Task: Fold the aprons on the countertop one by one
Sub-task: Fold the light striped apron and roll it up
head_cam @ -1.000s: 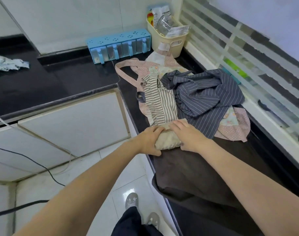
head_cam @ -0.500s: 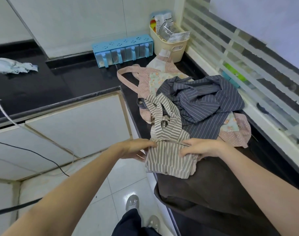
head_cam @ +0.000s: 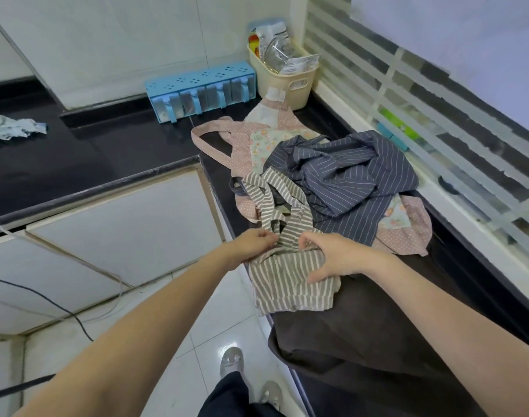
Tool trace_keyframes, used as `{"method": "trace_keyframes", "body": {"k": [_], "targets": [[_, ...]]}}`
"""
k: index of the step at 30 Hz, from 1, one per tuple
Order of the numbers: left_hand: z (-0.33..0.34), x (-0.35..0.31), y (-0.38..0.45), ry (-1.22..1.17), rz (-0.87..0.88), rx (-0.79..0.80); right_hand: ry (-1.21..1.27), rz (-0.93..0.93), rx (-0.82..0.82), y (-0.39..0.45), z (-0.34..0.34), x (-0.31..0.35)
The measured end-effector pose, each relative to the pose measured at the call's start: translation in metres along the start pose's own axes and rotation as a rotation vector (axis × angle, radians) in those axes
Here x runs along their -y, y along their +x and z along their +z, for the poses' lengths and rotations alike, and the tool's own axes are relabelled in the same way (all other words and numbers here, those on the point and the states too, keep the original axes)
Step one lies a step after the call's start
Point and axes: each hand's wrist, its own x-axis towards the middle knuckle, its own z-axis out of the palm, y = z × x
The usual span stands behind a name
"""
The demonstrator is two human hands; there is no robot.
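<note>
A grey-and-white striped apron [head_cam: 290, 284] lies partly unfolded at the counter's front edge, its straps trailing back over the pile. My left hand [head_cam: 252, 243] pinches its upper left edge. My right hand [head_cam: 332, 255] grips its upper right part, fingers curled into the cloth. Behind it a navy pinstriped apron [head_cam: 347, 179] lies crumpled on a pink dotted floral apron [head_cam: 248, 142]. A dark brown apron [head_cam: 377, 341] is spread flat under my right forearm on the black countertop [head_cam: 91, 155].
A blue spice-drawer rack [head_cam: 200, 91] and a cream basket [head_cam: 284, 76] of packets stand at the back. A crumpled light-blue cloth [head_cam: 10, 129] lies far left. The window sill runs along the right. White floor and my shoes show below.
The striped apron, a tight bundle under both hands a second ago, has been pulled toward me and opened out; its lower part now hangs over the counter edge.
</note>
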Motion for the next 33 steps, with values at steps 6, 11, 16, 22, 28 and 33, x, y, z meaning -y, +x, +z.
{"method": "trace_keyframes", "body": {"k": [6,11,16,22,28,33], "targets": [[0.021,-0.015,0.006,-0.194,-0.049,-0.001,-0.318,-0.129,-0.135,-0.015,-0.016,0.004],[0.04,-0.017,0.005,-0.116,0.038,0.049,-0.471,-0.095,0.059,-0.047,0.006,-0.006],[0.044,-0.008,0.004,0.031,0.08,-0.048,-0.33,-0.062,0.254,-0.061,0.037,-0.004],[0.049,0.007,-0.015,0.062,-0.052,-0.024,-0.022,-0.002,0.142,-0.056,0.036,-0.007],[0.058,0.018,-0.018,0.006,-0.103,-0.094,0.164,0.243,-0.317,-0.03,0.023,-0.015],[0.039,0.012,-0.045,0.172,-0.378,0.26,0.43,0.549,-0.206,-0.006,0.029,-0.031]]}}
